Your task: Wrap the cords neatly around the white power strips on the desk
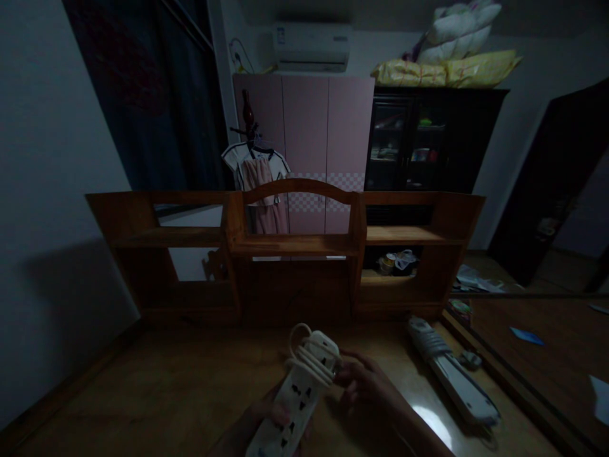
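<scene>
A white power strip (pixel 297 390) with its cord wound round the far end is held above the wooden desk (pixel 157 393). My left hand (pixel 259 422) grips the strip's near end from below, fingers wrapped round it. My right hand (pixel 364 381) is closed on the wound cord (pixel 311 358) at the strip's far end. A second white power strip (pixel 450 371) with its cord wrapped round it lies on the desk to the right, apart from both hands.
A wooden shelf unit (pixel 290 244) stands along the desk's back edge, with small items in its right lower compartment. Behind are a pink wardrobe (pixel 314 139), a dark cabinet (pixel 428 139) and an air conditioner (pixel 311 47). The room is dim.
</scene>
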Demonstrator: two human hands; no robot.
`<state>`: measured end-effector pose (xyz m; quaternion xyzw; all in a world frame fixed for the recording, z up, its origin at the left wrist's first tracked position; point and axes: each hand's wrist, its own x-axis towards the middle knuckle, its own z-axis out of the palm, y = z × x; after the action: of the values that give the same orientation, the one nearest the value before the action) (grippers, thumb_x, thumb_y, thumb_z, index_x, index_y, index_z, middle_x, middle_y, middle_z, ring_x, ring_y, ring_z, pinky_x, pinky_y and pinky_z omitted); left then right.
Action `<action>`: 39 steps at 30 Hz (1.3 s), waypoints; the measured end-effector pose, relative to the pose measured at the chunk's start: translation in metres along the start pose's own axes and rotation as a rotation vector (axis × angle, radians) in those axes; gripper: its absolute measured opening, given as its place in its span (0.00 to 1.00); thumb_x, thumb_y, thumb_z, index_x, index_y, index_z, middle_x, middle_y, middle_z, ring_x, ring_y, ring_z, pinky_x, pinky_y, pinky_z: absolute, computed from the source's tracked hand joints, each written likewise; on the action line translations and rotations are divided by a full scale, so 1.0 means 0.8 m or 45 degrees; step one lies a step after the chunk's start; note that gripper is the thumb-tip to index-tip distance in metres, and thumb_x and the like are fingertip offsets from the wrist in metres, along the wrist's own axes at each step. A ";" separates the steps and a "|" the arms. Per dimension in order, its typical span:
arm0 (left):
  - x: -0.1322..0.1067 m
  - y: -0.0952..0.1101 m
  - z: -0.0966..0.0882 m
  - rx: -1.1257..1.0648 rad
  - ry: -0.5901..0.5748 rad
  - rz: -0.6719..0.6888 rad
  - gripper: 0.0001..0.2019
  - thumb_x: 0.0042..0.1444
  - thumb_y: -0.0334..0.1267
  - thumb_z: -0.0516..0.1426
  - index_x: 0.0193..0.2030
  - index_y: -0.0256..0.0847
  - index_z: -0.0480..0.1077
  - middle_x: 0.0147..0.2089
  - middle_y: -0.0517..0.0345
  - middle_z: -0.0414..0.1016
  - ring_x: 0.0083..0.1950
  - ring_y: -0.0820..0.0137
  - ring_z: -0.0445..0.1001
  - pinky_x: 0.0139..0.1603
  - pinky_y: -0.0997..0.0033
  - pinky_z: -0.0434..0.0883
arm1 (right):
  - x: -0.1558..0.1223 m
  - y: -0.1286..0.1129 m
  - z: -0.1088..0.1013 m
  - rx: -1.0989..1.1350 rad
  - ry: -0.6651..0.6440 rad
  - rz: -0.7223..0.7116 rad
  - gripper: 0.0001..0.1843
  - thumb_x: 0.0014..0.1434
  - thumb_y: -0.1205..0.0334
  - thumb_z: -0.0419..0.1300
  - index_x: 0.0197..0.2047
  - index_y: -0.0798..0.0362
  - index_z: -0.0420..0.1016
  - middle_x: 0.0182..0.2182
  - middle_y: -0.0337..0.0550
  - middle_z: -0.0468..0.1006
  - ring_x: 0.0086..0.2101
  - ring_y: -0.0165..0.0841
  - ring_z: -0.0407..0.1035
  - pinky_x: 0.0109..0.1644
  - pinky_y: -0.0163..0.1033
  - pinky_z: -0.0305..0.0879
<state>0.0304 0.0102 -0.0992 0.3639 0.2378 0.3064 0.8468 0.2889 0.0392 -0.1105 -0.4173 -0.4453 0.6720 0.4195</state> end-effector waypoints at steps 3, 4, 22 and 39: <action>0.003 -0.006 0.002 0.052 0.010 0.042 0.26 0.39 0.29 0.61 0.50 0.38 0.69 0.33 0.46 0.78 0.29 0.61 0.76 0.27 0.69 0.69 | -0.003 -0.002 0.002 -0.164 0.112 -0.057 0.33 0.56 0.42 0.55 0.57 0.54 0.61 0.31 0.47 0.79 0.18 0.33 0.71 0.23 0.37 0.67; 0.004 -0.007 0.004 0.061 0.014 0.059 0.27 0.39 0.29 0.62 0.50 0.38 0.69 0.33 0.47 0.78 0.30 0.61 0.76 0.28 0.68 0.69 | -0.005 -0.004 0.003 -0.234 0.149 -0.083 0.32 0.56 0.41 0.54 0.56 0.54 0.62 0.29 0.45 0.79 0.17 0.33 0.70 0.22 0.36 0.65; 0.009 -0.017 0.013 0.290 0.053 0.029 0.38 0.39 0.30 0.62 0.62 0.39 0.59 0.45 0.48 0.73 0.36 0.66 0.72 0.33 0.71 0.67 | -0.029 -0.019 0.034 -0.328 -0.015 -0.355 0.20 0.58 0.49 0.60 0.48 0.51 0.63 0.43 0.44 0.75 0.41 0.38 0.70 0.42 0.40 0.66; 0.003 0.002 0.047 0.501 -0.088 0.015 0.32 0.40 0.27 0.60 0.56 0.42 0.67 0.45 0.56 0.73 0.50 0.61 0.68 0.53 0.62 0.61 | -0.058 -0.049 0.044 -1.135 -0.075 -0.829 0.23 0.52 0.60 0.64 0.52 0.47 0.68 0.47 0.44 0.72 0.48 0.39 0.66 0.52 0.42 0.61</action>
<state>0.0549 -0.0047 -0.0749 0.5340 0.2618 0.2463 0.7653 0.2775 -0.0032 -0.0559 -0.3763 -0.8043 0.2654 0.3755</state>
